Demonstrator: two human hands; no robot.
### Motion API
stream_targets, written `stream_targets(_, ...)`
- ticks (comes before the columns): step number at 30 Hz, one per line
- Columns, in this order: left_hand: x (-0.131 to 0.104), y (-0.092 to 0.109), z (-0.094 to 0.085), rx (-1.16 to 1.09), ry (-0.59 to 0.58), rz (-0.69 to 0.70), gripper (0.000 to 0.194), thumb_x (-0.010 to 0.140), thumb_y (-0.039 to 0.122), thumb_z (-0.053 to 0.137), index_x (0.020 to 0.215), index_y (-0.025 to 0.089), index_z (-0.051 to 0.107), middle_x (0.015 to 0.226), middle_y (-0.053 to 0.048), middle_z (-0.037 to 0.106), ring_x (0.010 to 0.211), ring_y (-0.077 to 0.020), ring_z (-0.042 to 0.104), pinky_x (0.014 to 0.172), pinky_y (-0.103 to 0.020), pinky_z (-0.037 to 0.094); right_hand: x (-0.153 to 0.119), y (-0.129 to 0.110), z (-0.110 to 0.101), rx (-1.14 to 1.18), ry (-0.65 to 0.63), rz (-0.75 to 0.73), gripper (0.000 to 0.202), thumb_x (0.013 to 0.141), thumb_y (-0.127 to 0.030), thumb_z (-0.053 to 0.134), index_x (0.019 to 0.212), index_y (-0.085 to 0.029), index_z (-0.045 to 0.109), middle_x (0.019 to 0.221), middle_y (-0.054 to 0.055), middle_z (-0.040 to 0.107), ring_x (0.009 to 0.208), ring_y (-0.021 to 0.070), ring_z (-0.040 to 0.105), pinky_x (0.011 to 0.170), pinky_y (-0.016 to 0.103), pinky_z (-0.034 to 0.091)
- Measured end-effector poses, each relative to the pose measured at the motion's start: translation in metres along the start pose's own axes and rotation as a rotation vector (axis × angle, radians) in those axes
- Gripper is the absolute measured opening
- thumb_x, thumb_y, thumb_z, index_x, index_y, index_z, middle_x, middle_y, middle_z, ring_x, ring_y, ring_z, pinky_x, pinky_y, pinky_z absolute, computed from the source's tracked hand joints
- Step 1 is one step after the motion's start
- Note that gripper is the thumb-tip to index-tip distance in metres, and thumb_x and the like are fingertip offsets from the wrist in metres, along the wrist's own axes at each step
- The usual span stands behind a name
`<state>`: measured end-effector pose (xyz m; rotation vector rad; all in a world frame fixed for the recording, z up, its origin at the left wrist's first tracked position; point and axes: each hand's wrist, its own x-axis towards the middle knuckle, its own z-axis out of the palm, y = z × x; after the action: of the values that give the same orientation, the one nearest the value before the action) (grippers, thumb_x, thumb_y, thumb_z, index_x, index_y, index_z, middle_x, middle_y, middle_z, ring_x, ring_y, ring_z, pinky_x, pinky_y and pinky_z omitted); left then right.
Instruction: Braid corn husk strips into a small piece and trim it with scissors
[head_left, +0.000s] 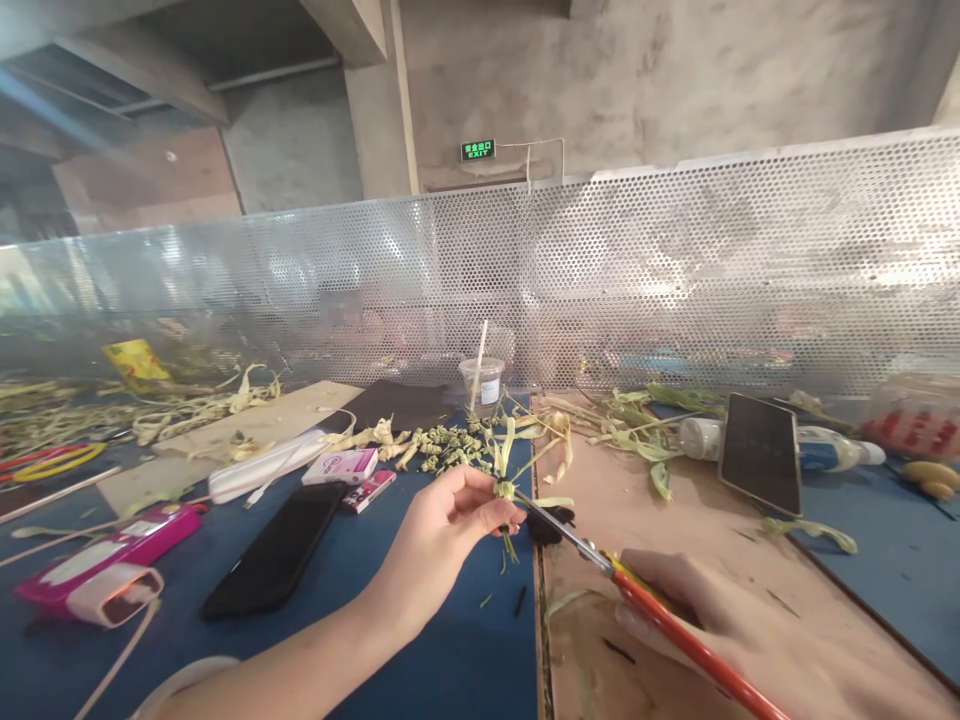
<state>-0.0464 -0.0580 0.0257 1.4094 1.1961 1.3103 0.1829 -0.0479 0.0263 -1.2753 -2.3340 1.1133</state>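
Near the middle of the table, my left hand pinches a small knotted bundle of pale green plant strips. Leafy ends stick up above the fingers and thin stems hang below them. From the right, my right hand grips scissors with red and yellow handles. Their metal tip reaches the knot beside my left fingertips; whether the blades are parted I cannot tell. Just behind lies a pile of finished-looking green knots. A small black object is partly hidden behind the blades.
A black phone, a pink-and-white box and a magenta device lie on the left. Behind stands a plastic cup with a straw. To the right, a second phone leans on a bottle. Perforated metal panels close the back.
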Motion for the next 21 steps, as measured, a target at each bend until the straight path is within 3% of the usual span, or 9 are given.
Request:
stream_targets(7, 0.0, 0.0, 0.0, -0.01, 0.002, 0.011, 0.016, 0.076, 0.031, 0.063, 0.077, 0.018, 0.053, 0.074, -0.001, 0.07, 0.074, -0.013, 0.063, 0.075, -0.023, 0.044, 0.0, -0.004, -0.001, -0.041, -0.018, -0.01, 0.028, 0.083, -0.038, 0.045, 0.065, -0.018, 0.036, 0.063, -0.005, 0.031, 0.06, 0.0096, 0.029, 0.053, 0.021, 0.025)
stream_targets(15, 0.0, -0.001, -0.001, -0.042, 0.025, 0.016, 0.021, 0.074, 0.034, 0.066, 0.08, 0.018, 0.053, 0.074, -0.001, 0.066, 0.062, -0.01, 0.055, 0.064, -0.023, 0.044, 0.005, 0.007, 0.002, 0.05, 0.016, 0.023, 0.033, 0.078, -0.043, 0.051, 0.064, -0.019, 0.032, 0.061, -0.006, 0.025, 0.057, 0.0088, 0.026, 0.05, 0.021, 0.023)
stream_targets(17, 0.001, -0.002, -0.001, -0.104, 0.003, -0.012, 0.022, 0.072, 0.032, 0.068, 0.082, 0.018, 0.053, 0.072, 0.0, 0.065, 0.057, -0.0088, 0.053, 0.058, -0.023, 0.043, 0.006, 0.009, 0.002, 0.07, 0.018, 0.027, 0.033, 0.078, -0.043, 0.05, 0.065, -0.019, 0.033, 0.061, -0.006, 0.027, 0.057, 0.0087, 0.028, 0.05, 0.02, 0.024)
stream_targets(21, 0.005, -0.004, -0.002, -0.336, -0.051, -0.108, 0.023, 0.069, 0.027, 0.071, 0.079, 0.017, 0.053, 0.094, -0.004, 0.065, 0.059, -0.0077, 0.055, 0.046, -0.02, 0.037, 0.005, 0.007, 0.0, 0.068, 0.025, 0.023, 0.03, 0.079, -0.044, 0.048, 0.069, -0.018, 0.04, 0.065, -0.005, 0.034, 0.063, 0.0102, 0.034, 0.054, 0.02, 0.028)
